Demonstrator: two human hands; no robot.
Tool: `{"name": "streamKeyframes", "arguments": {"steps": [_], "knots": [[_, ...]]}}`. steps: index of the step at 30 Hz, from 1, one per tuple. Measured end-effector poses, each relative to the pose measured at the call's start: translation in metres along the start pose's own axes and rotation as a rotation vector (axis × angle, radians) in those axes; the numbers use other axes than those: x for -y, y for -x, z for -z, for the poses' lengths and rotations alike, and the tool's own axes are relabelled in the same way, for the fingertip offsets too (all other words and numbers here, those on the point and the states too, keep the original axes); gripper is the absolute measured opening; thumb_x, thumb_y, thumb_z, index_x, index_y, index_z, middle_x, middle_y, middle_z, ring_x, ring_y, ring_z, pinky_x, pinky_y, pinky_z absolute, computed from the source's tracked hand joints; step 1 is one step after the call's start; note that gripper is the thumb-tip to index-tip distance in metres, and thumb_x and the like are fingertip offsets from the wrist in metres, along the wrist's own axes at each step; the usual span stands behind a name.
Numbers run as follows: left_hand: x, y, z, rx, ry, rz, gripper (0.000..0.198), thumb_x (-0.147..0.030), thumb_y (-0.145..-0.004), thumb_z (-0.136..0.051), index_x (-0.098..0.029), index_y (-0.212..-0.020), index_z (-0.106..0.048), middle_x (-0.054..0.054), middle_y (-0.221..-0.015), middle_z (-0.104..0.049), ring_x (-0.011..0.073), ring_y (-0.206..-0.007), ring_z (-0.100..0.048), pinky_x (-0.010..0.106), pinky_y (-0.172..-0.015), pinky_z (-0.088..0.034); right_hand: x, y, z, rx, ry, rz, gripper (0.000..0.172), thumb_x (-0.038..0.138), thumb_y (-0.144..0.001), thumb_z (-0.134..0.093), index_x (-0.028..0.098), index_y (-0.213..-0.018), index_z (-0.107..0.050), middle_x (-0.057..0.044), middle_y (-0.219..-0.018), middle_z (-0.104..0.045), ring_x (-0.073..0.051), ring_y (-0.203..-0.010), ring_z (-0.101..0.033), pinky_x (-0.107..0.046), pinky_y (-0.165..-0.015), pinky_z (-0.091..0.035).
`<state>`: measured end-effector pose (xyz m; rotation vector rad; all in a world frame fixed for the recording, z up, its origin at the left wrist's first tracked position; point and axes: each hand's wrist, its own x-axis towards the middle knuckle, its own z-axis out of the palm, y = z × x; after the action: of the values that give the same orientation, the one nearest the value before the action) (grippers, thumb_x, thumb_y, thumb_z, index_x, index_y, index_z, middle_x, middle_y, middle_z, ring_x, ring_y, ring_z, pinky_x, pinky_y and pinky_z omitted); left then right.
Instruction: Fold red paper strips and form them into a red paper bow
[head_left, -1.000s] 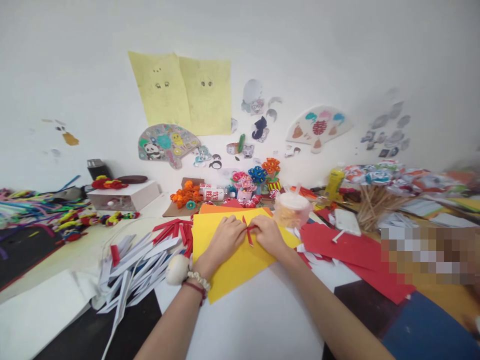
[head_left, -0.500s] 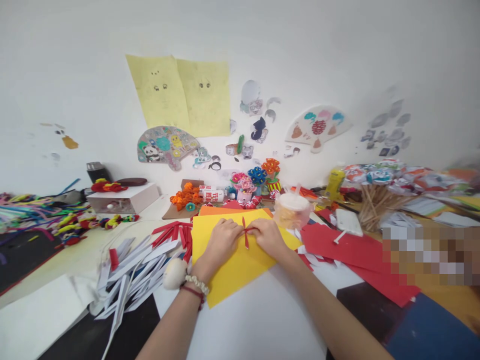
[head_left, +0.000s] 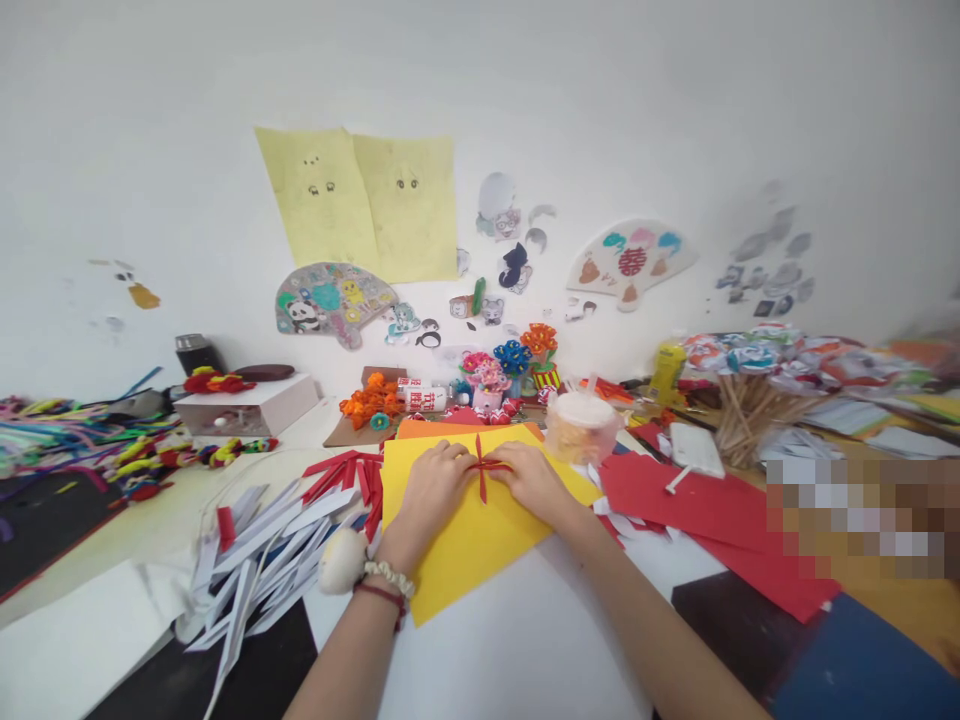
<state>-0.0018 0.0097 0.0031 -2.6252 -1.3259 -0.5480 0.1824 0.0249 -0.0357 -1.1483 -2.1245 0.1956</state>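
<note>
Crossed red paper strips point(head_left: 481, 482) sit between my hands, one strip pointing away from me and another running sideways. My left hand point(head_left: 442, 482) pinches the left end of the sideways strip. On the other side, my right hand point(head_left: 534, 478) grips its right end with bent fingers. Both hands are over yellow paper sheets point(head_left: 480, 550), with orange paper point(head_left: 427, 428) showing behind them. A scrunchie with a round white ornament point(head_left: 345, 560) is around my left wrist. The fingertips partly cover the strips' ends.
Left of the yellow sheets lie folded white paper strips point(head_left: 255, 550) and red strips point(head_left: 345, 475). A lidded plastic cup point(head_left: 583, 425) stands close behind my right hand. Red paper sheets point(head_left: 720, 515) spread to the right, beside a white phone-like object point(head_left: 696, 449). Paper flowers point(head_left: 514, 358) line the wall.
The red crossed strips now show more of the sideways strip between my fingers. Both hands stay above the yellow sheets, and the view has shifted slightly.
</note>
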Motion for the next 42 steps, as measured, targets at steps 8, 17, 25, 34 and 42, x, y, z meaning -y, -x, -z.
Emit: {"name": "streamKeyframes", "arguments": {"steps": [8,17,25,34,42], "knots": [[-0.005,0.002,0.001,-0.012,0.083,-0.160,0.027,-0.028,-0.094,-0.046,-0.019,-0.078,-0.066,0.004,-0.077,-0.065,0.0168,-0.078,-0.051,0.029,-0.072,-0.038,0.003,0.001,0.009,-0.001,0.074,-0.008,0.019,0.009,-0.080,-0.055,0.018,-0.079,-0.072,-0.005,-0.081,-0.072,-0.017,-0.077,-0.063,-0.027,-0.073,-0.043],[0.007,0.003,0.001,-0.015,0.013,-0.098,0.021,-0.023,-0.091,-0.049,-0.019,-0.081,-0.067,0.006,-0.079,-0.065,0.0196,-0.081,-0.050,0.032,-0.074,-0.037,0.015,0.002,0.005,-0.024,0.072,0.116,0.014,0.018,-0.084,-0.057,0.019,-0.094,-0.066,-0.007,-0.093,-0.068,-0.020,-0.091,-0.060,-0.031,-0.081,-0.044],[0.010,0.007,-0.003,0.025,0.035,-0.079,0.017,-0.014,-0.086,-0.052,-0.020,-0.090,-0.068,0.005,-0.084,-0.064,0.0173,-0.079,-0.055,0.028,-0.072,-0.039,0.014,0.003,0.003,0.048,0.064,0.105,0.019,0.031,-0.092,-0.052,0.018,-0.089,-0.065,-0.005,-0.086,-0.065,-0.018,-0.081,-0.059,-0.029,-0.072,-0.042],[0.008,0.007,-0.005,0.045,0.110,-0.030,0.020,-0.014,-0.082,-0.051,-0.021,-0.085,-0.069,0.004,-0.085,-0.068,0.0165,-0.079,-0.058,0.026,-0.069,-0.039,0.018,0.002,0.006,0.125,-0.132,0.101,0.023,0.025,-0.093,-0.050,0.019,-0.082,-0.069,-0.003,-0.081,-0.065,-0.015,-0.076,-0.059,-0.026,-0.072,-0.043],[0.008,0.006,-0.002,0.008,0.137,0.087,0.021,-0.011,-0.079,-0.051,-0.020,-0.077,-0.071,0.005,-0.074,-0.067,0.0174,-0.073,-0.058,0.029,-0.069,-0.038,0.028,0.002,0.007,0.099,-0.236,0.128,0.026,0.028,-0.092,-0.051,0.020,-0.080,-0.072,-0.002,-0.075,-0.066,-0.013,-0.068,-0.059,-0.024,-0.065,-0.042]]}}
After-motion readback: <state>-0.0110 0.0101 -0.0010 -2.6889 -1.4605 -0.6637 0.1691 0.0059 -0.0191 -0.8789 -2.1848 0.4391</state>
